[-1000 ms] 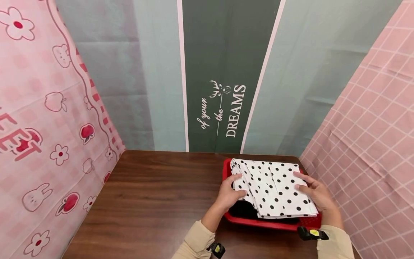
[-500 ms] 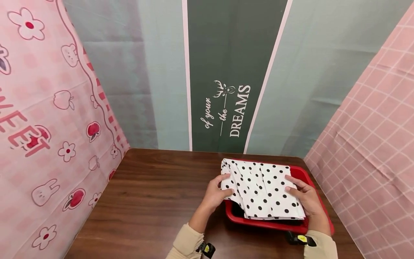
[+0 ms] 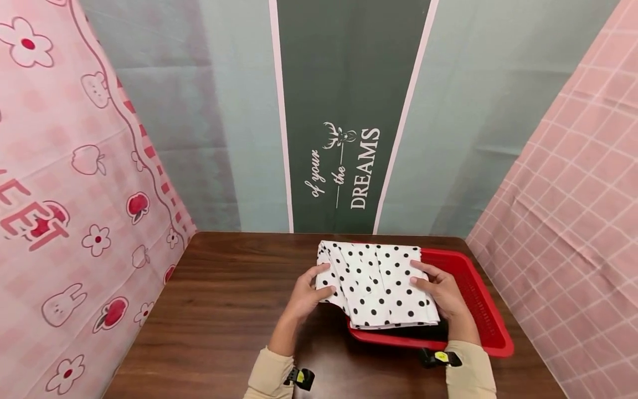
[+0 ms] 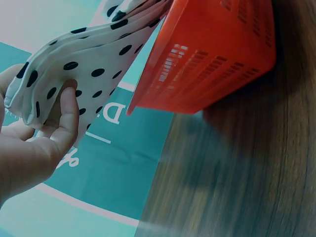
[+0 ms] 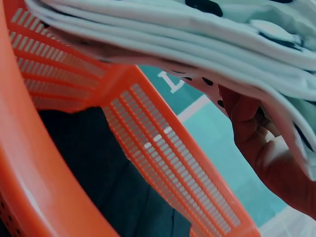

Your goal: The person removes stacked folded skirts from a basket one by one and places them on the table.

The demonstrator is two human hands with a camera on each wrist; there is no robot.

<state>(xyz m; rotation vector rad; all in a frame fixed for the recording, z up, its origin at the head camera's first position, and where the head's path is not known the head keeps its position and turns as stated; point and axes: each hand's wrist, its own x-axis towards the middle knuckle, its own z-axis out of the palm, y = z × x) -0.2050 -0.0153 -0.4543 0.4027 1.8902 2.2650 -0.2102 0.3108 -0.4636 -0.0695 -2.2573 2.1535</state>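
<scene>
A folded white cloth with black polka dots is held up over the left part of a red plastic basket, overhanging the wooden table. My left hand pinches its left edge, thumb on top; in the left wrist view the fingers curl under the cloth beside the basket. My right hand grips the cloth's right edge. The right wrist view shows the cloth's layers above the basket wall, with fingers beneath.
Something dark lies in the basket under the cloth. Printed curtains close in the table: pink on the left, grey-green with "DREAMS" lettering behind, pink checked on the right. Bare wood lies left of the basket.
Both hands have carried the polka-dot cloth leftward, off the basket's middle and partly over the table. The basket's right half is now uncovered.
</scene>
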